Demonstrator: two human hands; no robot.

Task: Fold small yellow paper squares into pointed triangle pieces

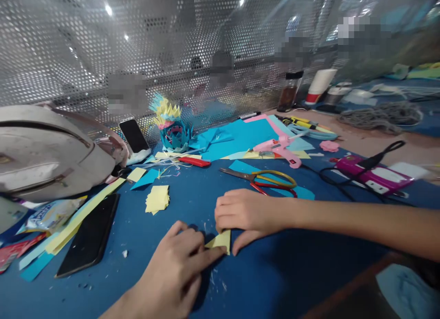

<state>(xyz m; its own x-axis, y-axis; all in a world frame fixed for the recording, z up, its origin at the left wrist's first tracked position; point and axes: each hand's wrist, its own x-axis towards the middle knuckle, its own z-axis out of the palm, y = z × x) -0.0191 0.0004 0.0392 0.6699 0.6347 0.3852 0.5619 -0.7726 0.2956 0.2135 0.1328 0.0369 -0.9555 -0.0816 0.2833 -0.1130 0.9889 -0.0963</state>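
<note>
A small folded yellow paper piece (220, 241) lies on the blue table surface (275, 273), pressed between both my hands. My left hand (175, 268) comes from the bottom, its fingers pinching the paper's left edge. Reaching in from the right, my right hand (244, 213) has its fingers curled and its thumb pressing on the paper's right side. A stack of yellow paper squares (157, 199) sits just beyond my left hand. Scissors (264, 179) with red and yellow handles lie behind my right hand.
A black phone (91, 234) and yellow strips (80, 216) lie at left beside a grey bag (48, 154). Farther back stand a blue-yellow paper figure (172, 126), a red comb (194, 162), a pink glue gun (280, 147), blue paper sheets (240, 135) and a magenta device (373, 174) with a black cord.
</note>
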